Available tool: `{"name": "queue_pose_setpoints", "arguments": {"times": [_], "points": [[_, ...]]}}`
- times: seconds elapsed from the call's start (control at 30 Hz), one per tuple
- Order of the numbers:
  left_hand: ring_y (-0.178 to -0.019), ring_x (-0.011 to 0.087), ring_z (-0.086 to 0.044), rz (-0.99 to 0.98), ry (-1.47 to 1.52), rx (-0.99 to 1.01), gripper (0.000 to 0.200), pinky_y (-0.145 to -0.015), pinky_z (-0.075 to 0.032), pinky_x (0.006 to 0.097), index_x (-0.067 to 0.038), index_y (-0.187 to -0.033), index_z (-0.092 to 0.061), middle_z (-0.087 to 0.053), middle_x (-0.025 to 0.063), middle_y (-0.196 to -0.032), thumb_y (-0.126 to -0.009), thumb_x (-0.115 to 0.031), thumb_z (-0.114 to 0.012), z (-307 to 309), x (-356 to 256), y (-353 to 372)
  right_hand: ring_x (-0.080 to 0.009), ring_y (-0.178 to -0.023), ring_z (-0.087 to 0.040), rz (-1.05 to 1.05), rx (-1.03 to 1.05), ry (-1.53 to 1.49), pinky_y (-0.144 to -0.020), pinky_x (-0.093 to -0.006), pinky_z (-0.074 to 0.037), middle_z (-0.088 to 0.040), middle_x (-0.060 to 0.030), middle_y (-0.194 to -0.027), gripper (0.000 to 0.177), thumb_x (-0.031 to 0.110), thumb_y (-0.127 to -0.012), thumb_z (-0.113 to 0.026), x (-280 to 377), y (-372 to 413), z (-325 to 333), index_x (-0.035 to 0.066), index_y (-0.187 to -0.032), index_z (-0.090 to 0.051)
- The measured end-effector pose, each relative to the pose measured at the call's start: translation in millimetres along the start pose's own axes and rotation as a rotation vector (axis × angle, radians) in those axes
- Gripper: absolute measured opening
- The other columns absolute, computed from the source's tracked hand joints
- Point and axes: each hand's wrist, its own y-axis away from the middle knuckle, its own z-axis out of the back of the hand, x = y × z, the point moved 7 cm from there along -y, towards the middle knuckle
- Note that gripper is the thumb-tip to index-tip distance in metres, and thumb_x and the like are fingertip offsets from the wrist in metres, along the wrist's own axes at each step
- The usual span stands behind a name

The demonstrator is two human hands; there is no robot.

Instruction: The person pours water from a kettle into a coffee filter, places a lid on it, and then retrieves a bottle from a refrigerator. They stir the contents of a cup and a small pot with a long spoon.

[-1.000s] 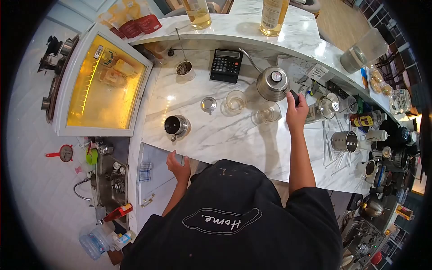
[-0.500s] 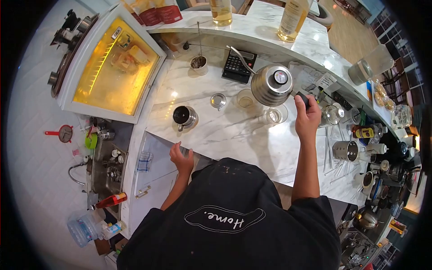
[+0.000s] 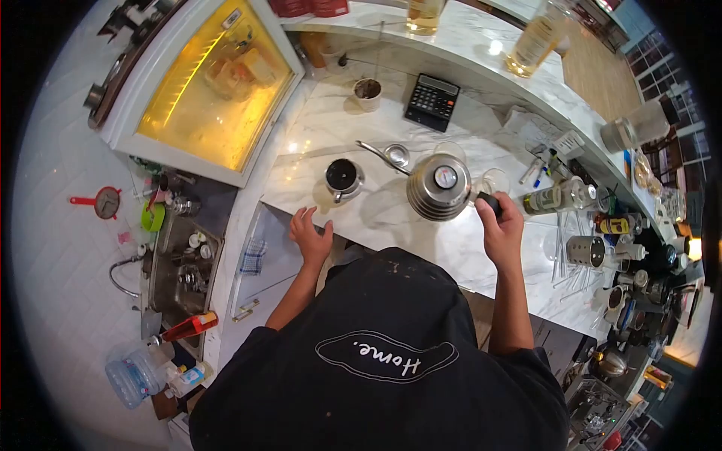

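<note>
My right hand (image 3: 501, 228) is wrapped round the black handle of a steel gooseneck kettle (image 3: 435, 197) with a thermometer dial in its lid. The kettle is above the marble counter, its spout pointing left toward a small metal pot (image 3: 353, 188) with a dark interior. Near the counter's front edge, below that pot, my left hand (image 3: 311, 237) is open with fingers apart, holding nothing. A small round metal lid (image 3: 396, 155) lies behind the spout. One clear glass (image 3: 495, 182) stands by the kettle handle; another glass (image 3: 451, 151) is partly hidden behind the kettle.
A calculator (image 3: 432, 102) and a white cup of dark grounds (image 3: 368, 93) sit toward the back. Left are a lit display cabinet (image 3: 218, 94) and a sink (image 3: 167, 278). Bottles, straws and a perforated metal holder (image 3: 585, 251) crowd the right side. A raised ledge (image 3: 481, 37) borders the back.
The kettle in my right hand has moved left and nearer to me, toward the metal pot. The camera view has shifted. My left hand stays open near the counter's edge.
</note>
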Motion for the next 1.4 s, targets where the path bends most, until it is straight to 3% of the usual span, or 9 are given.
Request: {"name": "queue_pose_setpoints", "arguments": {"times": [0.23, 0.63, 1.1, 1.23, 1.4], "points": [[-0.136, 0.0349, -0.040, -0.070, 0.061, 0.021, 0.057, -0.109, -0.028, 0.0546, -0.015, -0.128, -0.061, -0.049, 0.0118, -0.139, -0.075, -0.025, -0.080, 19, 11, -50, -0.0045, -0.071, -0.044, -0.108, 0.001, -0.003, -0.062, -0.0236, -0.036, -0.053, 0.0055, -0.075, 0.016, 0.013, -0.097, -0.071, 6, 34, -31, 0.002, -0.090, -0.062], [-0.133, 0.0349, -0.044, -0.350, 0.126, 0.149, 0.054, -0.108, -0.031, 0.0522, -0.014, -0.124, -0.065, -0.053, 0.0127, -0.135, -0.074, -0.024, -0.083, -4, 0, -123, -0.0049, -0.074, -0.044, -0.229, -0.122, 0.131, -0.065, -0.0224, -0.036, -0.051, 0.0051, -0.080, 0.015, 0.011, -0.098, -0.069, 16, 92, -59, 0.001, -0.091, -0.060], [-0.133, 0.0327, -0.043, -0.473, 0.055, 0.215, 0.048, -0.108, -0.028, 0.0515, -0.012, -0.122, -0.067, -0.053, 0.0136, -0.134, -0.079, -0.028, -0.080, -19, -1, -122, -0.0060, -0.071, -0.042, -0.244, -0.356, 0.275, -0.062, -0.0225, -0.034, -0.051, 0.0037, -0.077, 0.016, 0.011, -0.097, -0.069, 31, 156, -96, 0.000, -0.089, -0.060], [-0.135, 0.0354, -0.042, -0.468, 0.085, 0.237, 0.046, -0.110, -0.027, 0.0539, -0.012, -0.122, -0.067, -0.052, 0.0151, -0.137, -0.080, -0.029, -0.079, -22, 3, -122, -0.0036, -0.074, -0.044, -0.260, -0.356, 0.259, -0.065, -0.0196, -0.035, -0.052, 0.0063, -0.083, 0.013, 0.013, -0.101, -0.068, 33, 169, -103, 0.001, -0.097, -0.063], [-0.135, 0.0365, -0.041, -0.471, 0.112, 0.247, 0.045, -0.109, -0.027, 0.0539, -0.011, -0.122, -0.067, -0.052, 0.0163, -0.137, -0.081, -0.029, -0.078, -21, 4, -123, -0.0050, -0.072, -0.044, -0.249, -0.415, 0.265, -0.063, -0.0209, -0.035, -0.051, 0.0046, -0.080, 0.014, 0.011, -0.098, -0.069, 35, 174, -109, 0.000, -0.094, -0.062]]}}
